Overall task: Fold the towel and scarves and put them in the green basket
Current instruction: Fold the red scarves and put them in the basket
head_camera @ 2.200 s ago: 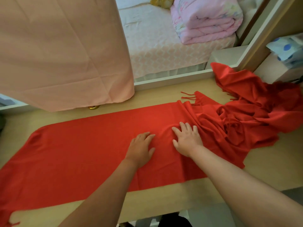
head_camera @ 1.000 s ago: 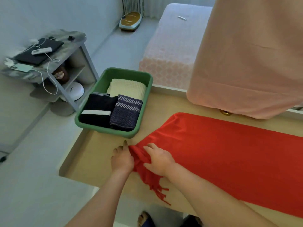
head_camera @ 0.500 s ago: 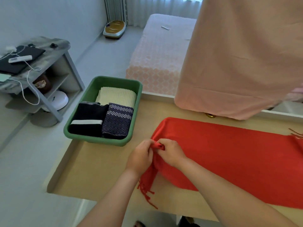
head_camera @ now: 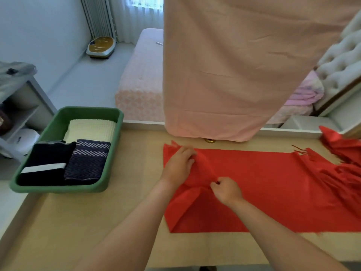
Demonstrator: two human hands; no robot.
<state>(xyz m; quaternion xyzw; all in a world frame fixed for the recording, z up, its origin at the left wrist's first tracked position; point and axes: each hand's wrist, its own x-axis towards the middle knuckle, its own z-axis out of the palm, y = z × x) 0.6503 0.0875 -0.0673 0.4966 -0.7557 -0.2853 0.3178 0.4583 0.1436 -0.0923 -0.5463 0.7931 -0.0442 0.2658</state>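
A long red scarf lies spread across the wooden table, its right part bunched up with fringe at the far right. Its left end is lifted and folded over onto itself. My left hand grips the far corner of that folded end. My right hand pinches the near corner of the same end. The green basket stands at the table's left and holds a cream towel, a dark navy scarf with a white stripe and a blue zigzag scarf, all folded.
A pink cloth hangs over the table's far edge. Beyond it stands a bed with a pink cover. A grey shelf unit is on the floor to the left. The table's near edge runs along the bottom.
Both hands have carried the scarf's fringed left end up and to the right, folding it over the flat middle. The hands have moved apart, left toward the far edge, right toward the near one.
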